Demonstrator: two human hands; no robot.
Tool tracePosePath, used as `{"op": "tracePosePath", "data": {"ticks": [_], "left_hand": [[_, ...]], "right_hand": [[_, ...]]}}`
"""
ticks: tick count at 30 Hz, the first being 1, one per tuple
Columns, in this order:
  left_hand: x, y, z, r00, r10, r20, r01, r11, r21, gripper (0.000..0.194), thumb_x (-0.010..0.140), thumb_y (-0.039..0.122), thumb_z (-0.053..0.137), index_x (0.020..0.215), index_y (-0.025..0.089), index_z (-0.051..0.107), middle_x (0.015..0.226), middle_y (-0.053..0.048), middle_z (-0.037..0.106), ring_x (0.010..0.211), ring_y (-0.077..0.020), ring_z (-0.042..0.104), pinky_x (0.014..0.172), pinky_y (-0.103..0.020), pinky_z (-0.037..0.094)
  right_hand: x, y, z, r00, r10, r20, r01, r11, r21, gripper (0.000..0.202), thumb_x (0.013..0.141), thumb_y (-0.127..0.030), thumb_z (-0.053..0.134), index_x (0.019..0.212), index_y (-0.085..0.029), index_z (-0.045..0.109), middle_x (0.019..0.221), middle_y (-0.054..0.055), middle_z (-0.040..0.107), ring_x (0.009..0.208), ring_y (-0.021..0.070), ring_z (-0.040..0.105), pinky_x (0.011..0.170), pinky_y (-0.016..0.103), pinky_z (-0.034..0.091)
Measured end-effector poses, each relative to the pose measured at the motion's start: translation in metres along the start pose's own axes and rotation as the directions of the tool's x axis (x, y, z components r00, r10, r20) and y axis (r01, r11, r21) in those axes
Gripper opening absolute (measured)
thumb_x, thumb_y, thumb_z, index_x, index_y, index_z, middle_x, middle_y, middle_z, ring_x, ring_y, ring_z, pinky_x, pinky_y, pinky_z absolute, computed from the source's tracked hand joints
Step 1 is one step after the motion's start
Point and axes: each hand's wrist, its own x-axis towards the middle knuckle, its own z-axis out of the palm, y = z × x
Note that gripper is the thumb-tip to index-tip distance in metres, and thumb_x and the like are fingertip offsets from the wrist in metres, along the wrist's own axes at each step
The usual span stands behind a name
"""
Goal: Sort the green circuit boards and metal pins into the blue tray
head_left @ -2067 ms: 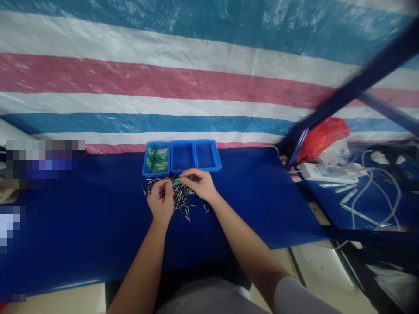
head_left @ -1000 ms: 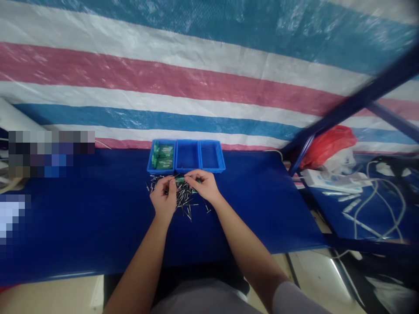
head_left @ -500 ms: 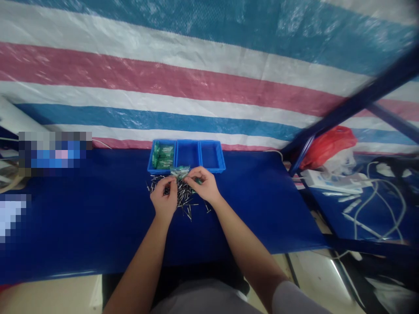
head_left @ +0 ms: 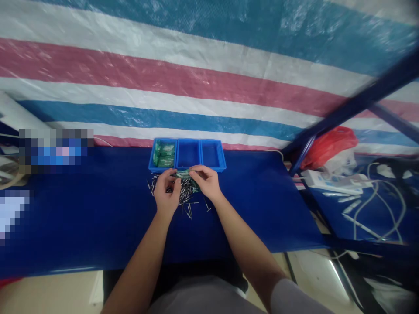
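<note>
Between my two hands is a small green-and-clear plastic packet (head_left: 183,174), held just above a heap of thin metal pieces (head_left: 186,194). My left hand (head_left: 166,192) is closed on the packet's left end with thumb and fingers. At the packet's right end, my right hand (head_left: 207,182) pinches it, with a bit of green plastic showing under the fingers. What the packet contains is too small to make out. Just behind the hands stands a blue three-part bin (head_left: 188,168); similar green packets (head_left: 165,155) fill its left compartment.
A blue table (head_left: 98,209) lies under everything, with a striped plastic sheet (head_left: 196,78) rising behind it. At right, a blue metal frame post (head_left: 303,152) stands before a red bag (head_left: 332,146), a white power strip (head_left: 334,181) and loose cables.
The packet has dropped slightly and tilted flatter between my hands. My left hand has shifted a little to the right, nearer the packet.
</note>
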Motion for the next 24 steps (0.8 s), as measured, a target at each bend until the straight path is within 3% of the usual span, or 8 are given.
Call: {"op": "tracePosePath", "data": {"ticks": [4, 8, 11, 17, 24], "left_hand": [[0.0028, 0.0012, -0.0047, 0.992, 0.123, -0.024, -0.118, 0.981, 0.157, 0.024, 0.089, 0.032, 0.064, 0.111, 0.022, 0.068, 0.106, -0.006, 0.063, 0.083, -0.0124, 0.063, 0.068, -0.026, 0.053], [0.002, 0.0022, -0.0066, 0.988, 0.156, -0.021, -0.148, 0.967, 0.206, 0.017, 0.09, 0.027, 0.062, 0.104, 0.022, 0.07, 0.09, -0.003, 0.066, 0.08, -0.0124, 0.063, 0.073, -0.027, 0.052], [0.0004, 0.0006, -0.0065, 0.991, 0.136, -0.016, -0.131, 0.975, 0.178, 0.018, 0.091, 0.029, 0.061, 0.105, 0.022, 0.069, 0.092, -0.003, 0.068, 0.083, -0.0133, 0.064, 0.077, -0.028, 0.053], [-0.0019, -0.0051, -0.008, 0.991, 0.13, 0.004, -0.13, 0.989, 0.075, 0.024, 0.093, 0.036, 0.056, 0.107, 0.02, 0.067, 0.11, -0.009, 0.066, 0.103, -0.0196, 0.065, 0.079, -0.032, 0.057], [-0.0031, -0.0035, -0.0036, 0.99, 0.118, -0.075, -0.117, 0.993, 0.019, 0.034, 0.09, 0.031, 0.062, 0.122, 0.02, 0.058, 0.109, -0.009, 0.069, 0.095, -0.0171, 0.07, 0.079, -0.03, 0.058]], "right_hand": [[0.0002, -0.0062, -0.0015, 0.995, -0.083, 0.051, 0.09, 0.984, -0.155, 0.013, 0.084, -0.036, 0.074, 0.086, -0.024, 0.077, 0.084, 0.003, 0.068, 0.068, 0.0129, 0.059, 0.065, 0.03, 0.051], [-0.0018, -0.0089, -0.0019, 0.998, -0.015, 0.06, 0.025, 0.985, -0.172, 0.014, 0.085, -0.036, 0.073, 0.089, -0.024, 0.079, 0.062, -0.002, 0.063, 0.057, 0.0123, 0.054, 0.059, 0.028, 0.048], [-0.0033, -0.0102, -0.0013, 0.997, 0.036, 0.074, -0.027, 0.992, -0.126, 0.017, 0.083, -0.038, 0.074, 0.092, -0.024, 0.078, 0.071, 0.0, 0.071, 0.06, 0.0135, 0.059, 0.059, 0.029, 0.05], [-0.004, -0.008, 0.001, 0.998, -0.019, 0.062, 0.028, 0.988, -0.149, 0.014, 0.084, -0.036, 0.073, 0.088, -0.023, 0.075, 0.09, 0.004, 0.075, 0.072, 0.0151, 0.065, 0.068, 0.031, 0.054], [-0.0043, -0.0023, 0.0021, 1.0, 0.014, 0.006, -0.014, 0.999, -0.047, 0.017, 0.082, -0.036, 0.075, 0.086, -0.021, 0.067, 0.091, 0.005, 0.073, 0.075, 0.0153, 0.067, 0.07, 0.031, 0.055]]}}
